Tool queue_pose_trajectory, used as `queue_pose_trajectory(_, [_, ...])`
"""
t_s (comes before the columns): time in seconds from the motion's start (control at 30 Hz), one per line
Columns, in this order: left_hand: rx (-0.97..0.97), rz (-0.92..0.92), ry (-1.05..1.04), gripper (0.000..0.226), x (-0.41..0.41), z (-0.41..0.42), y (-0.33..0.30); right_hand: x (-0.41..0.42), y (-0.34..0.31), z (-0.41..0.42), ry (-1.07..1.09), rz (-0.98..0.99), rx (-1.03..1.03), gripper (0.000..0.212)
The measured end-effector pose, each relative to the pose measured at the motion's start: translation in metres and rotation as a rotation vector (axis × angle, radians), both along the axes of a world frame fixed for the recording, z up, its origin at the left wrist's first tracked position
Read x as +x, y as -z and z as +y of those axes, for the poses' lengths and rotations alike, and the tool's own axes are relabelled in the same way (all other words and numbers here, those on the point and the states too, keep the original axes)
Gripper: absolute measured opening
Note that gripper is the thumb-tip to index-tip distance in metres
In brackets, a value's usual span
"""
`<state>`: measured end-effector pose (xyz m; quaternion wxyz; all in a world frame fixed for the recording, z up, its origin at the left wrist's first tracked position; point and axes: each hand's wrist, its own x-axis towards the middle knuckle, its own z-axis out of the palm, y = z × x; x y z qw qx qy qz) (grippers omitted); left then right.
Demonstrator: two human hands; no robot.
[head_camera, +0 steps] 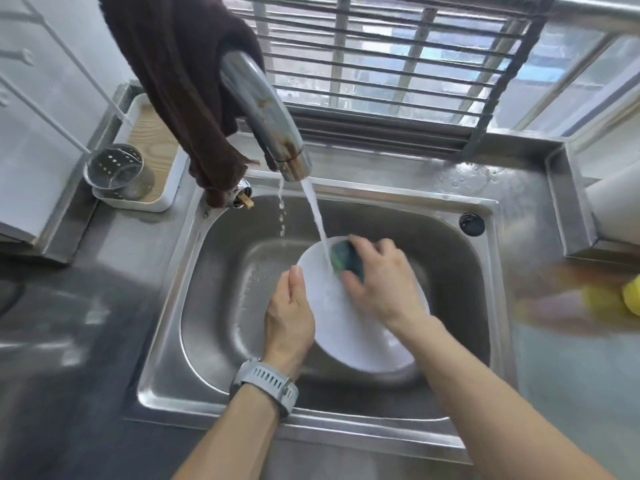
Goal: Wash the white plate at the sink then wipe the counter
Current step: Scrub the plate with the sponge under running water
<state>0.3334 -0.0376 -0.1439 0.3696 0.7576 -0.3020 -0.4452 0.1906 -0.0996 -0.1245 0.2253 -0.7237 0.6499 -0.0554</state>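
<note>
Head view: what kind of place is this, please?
Most likely a home kitchen: a steel sink under a running faucet, a perforated utensil holder beside it, and a barred window behind.

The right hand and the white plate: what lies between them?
In the head view, a dark green sponge lies between the right hand and the white plate.

Soft daylight enters from the window (398,64) at twelve o'clock, the steel sink (450,237) shows pale glare, and the edges are blurred and bent.
</note>
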Motion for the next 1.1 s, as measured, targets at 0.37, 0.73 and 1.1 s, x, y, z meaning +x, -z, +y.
queue_pose_trajectory(0.37, [0.021, 0.007, 0.024, 0.046, 0.001, 0.001, 0.003, 0.006, 0.019, -0.006, 0.102, -0.085, 0.001, 0.061])
queue_pose_trajectory(0.73, [0.001, 0.007, 0.032, 0.053, 0.001, -0.002, 0.002, 0.013, 0.017, -0.010, 0.103, -0.048, -0.019, 0.060])
queue_pose_trajectory(1.1, [0.022, 0.031, -0.059, 0.054, 0.003, -0.011, 0.007, 0.024, -0.008, 0.065, -0.057, -0.166, 0.049, 0.057])
